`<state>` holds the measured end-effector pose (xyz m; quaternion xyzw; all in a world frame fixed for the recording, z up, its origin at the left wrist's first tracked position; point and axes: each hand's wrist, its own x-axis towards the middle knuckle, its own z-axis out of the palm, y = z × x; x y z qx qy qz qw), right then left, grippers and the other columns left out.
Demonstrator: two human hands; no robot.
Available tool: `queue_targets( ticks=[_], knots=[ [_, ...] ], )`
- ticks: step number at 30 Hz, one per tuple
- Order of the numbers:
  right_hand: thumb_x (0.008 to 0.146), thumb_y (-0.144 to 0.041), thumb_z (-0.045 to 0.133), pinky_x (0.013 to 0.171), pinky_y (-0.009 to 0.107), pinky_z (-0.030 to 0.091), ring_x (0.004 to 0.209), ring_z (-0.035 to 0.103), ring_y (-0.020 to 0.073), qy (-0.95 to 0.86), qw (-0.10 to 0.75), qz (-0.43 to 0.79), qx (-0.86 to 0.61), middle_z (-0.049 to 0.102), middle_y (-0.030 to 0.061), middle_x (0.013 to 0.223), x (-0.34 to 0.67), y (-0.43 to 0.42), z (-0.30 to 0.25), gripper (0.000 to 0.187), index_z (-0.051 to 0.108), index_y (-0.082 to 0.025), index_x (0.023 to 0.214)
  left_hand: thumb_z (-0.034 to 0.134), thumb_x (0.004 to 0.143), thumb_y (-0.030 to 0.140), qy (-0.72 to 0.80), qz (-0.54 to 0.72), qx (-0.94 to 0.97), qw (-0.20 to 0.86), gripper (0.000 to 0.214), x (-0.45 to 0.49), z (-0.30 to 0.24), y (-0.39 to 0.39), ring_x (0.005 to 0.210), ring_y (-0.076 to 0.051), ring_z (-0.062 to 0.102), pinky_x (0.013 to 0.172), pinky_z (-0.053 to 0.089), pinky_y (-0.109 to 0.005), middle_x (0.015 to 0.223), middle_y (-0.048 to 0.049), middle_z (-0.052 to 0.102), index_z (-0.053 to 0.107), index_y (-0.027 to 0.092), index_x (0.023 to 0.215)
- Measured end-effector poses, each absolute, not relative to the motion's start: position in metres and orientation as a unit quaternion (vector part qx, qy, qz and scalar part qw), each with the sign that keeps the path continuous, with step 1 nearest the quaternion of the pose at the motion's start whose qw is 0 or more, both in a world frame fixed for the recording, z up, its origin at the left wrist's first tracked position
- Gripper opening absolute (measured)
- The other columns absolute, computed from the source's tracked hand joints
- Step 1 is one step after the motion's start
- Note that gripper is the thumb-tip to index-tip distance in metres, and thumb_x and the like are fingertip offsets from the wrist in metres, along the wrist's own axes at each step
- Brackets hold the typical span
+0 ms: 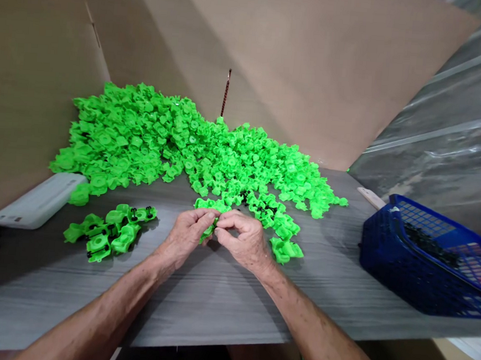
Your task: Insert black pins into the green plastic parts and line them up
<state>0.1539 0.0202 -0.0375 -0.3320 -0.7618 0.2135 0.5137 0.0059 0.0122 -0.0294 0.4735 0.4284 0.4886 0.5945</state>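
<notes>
My left hand (pixel 187 232) and my right hand (pixel 242 237) meet at the middle of the grey table (pixel 215 294). Both are closed in a pinch on one small green plastic part (pixel 208 231), mostly hidden by the fingers. Behind them spreads a big heap of the same green plastic parts (pixel 185 145). A small group of green parts with black pieces fitted (pixel 109 232) lies to the left of my left hand. A few loose green parts (pixel 285 249) rest just right of my right hand.
A blue plastic basket (pixel 388 258) holding small black pieces (pixel 429 243) stands at the right edge. A white flat box (pixel 41 200) lies at the left. Cardboard walls (pixel 299 62) enclose the back and left. A thin dark rod (pixel 225 93) stands behind the heap.
</notes>
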Motion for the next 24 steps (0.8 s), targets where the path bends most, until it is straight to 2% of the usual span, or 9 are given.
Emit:
queue_targets(
  ticks=[6, 9, 19, 24],
  knots=[
    [0.077, -0.010, 0.062, 0.070, 0.027, 0.055, 0.076, 0.068, 0.0153, -0.790, 0.532, 0.107, -0.283, 0.069, 0.0065, 0.081, 0.1547, 0.0209, -0.0377, 0.010, 0.068, -0.018, 0.078, 0.068, 0.071, 0.051, 0.433, 0.498, 0.481, 0.578, 0.045, 0.0049, -0.0251, 0.0102, 0.056, -0.009, 0.046, 0.049, 0.036, -0.023, 0.074, -0.0018, 0.059, 0.068, 0.011, 0.090],
    [0.076, -0.011, 0.066, 0.071, 0.028, 0.055, 0.077, 0.068, 0.0159, -0.790, 0.533, 0.103, -0.284, 0.069, 0.0063, 0.081, 0.1551, 0.0205, -0.0367, 0.008, 0.067, -0.018, 0.079, 0.066, 0.072, 0.050, 0.433, 0.497, 0.489, 0.571, 0.043, 0.0056, -0.0237, 0.0093, 0.054, -0.009, 0.044, 0.049, 0.036, -0.023, 0.071, -0.0008, 0.057, 0.068, 0.010, 0.091],
    [0.076, -0.005, 0.057, 0.069, 0.028, 0.055, 0.073, 0.066, 0.0141, -0.780, 0.546, 0.084, -0.294, 0.068, 0.0041, 0.077, 0.1507, 0.0173, -0.0325, 0.015, 0.063, -0.019, 0.079, 0.062, 0.075, 0.047, 0.448, 0.498, 0.518, 0.531, 0.040, 0.0051, -0.0218, 0.0093, 0.051, -0.010, 0.043, 0.048, 0.036, -0.023, 0.067, -0.0005, 0.058, 0.068, 0.011, 0.091],
    [0.078, -0.009, 0.059, 0.070, 0.029, 0.055, 0.075, 0.067, 0.0146, -0.783, 0.537, 0.106, -0.294, 0.069, 0.0043, 0.080, 0.1527, 0.0173, -0.0316, 0.012, 0.064, -0.019, 0.079, 0.060, 0.076, 0.048, 0.450, 0.492, 0.524, 0.530, 0.041, 0.0053, -0.0202, 0.0078, 0.050, -0.009, 0.041, 0.047, 0.033, -0.023, 0.062, 0.0008, 0.055, 0.069, 0.011, 0.091]
  ],
)
